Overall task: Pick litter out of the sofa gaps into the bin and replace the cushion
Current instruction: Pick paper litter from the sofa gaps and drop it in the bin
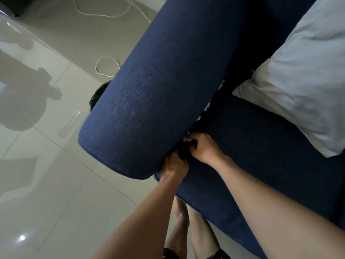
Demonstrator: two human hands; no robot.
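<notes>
The head camera looks steeply down on a dark blue sofa [261, 146], its broad rounded armrest [149, 90] running from the upper right to the lower left, with the seat [252, 156] beside it. Between armrest and seat runs a dark gap [214, 98], and white scraps of litter [206, 108] show in it at several spots along its length. One more white scrap [187, 140] lies at the near end of the gap, just at the fingertips of the right hand [203, 148]. That hand rests on the seat edge, its fingers curled down into the gap. Whether they pinch the scrap or anything else cannot be told, since the tips are lost in shadow. The left hand [174, 165] is pushed in at the front corner where armrest and seat meet. Its fingers are hidden in the gap, so their grip cannot be told either. A dark patch sits between the two hands, too shadowed to identify. A pale grey cushion [298, 81] lies tilted on the seat to the right, well apart from the hands. A black bin [96, 99] peeks out from behind the far side of the armrest, standing on the glossy tiled floor [56, 184]. A white cable [107, 65] loops on the floor beyond it. The person's bare legs [186, 230] show at the bottom edge, in front of the sofa.
</notes>
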